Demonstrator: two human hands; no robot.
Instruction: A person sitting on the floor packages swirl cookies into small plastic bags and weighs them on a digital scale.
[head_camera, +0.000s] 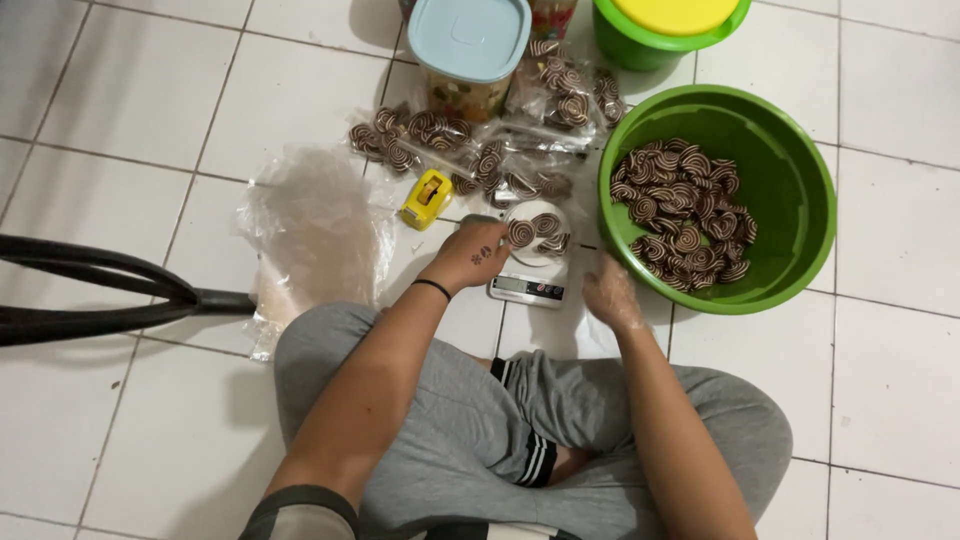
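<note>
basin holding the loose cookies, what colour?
Bright green basin; spiral cookies inside. Head view.

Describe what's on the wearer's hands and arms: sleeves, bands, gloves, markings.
Both forearms are bare, no sleeves showing. The left hand has a small dark marking on its back and a thin black band around the wrist. The right hand is covered by a thin, clear plastic glove. No watch or rings are visible.

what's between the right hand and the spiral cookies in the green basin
Nothing visible. The right hand hovers just outside the near rim of the green basin, and only that rim lies between it and the spiral cookies inside. The basin is open on top, with no lid or bag over it.
</note>
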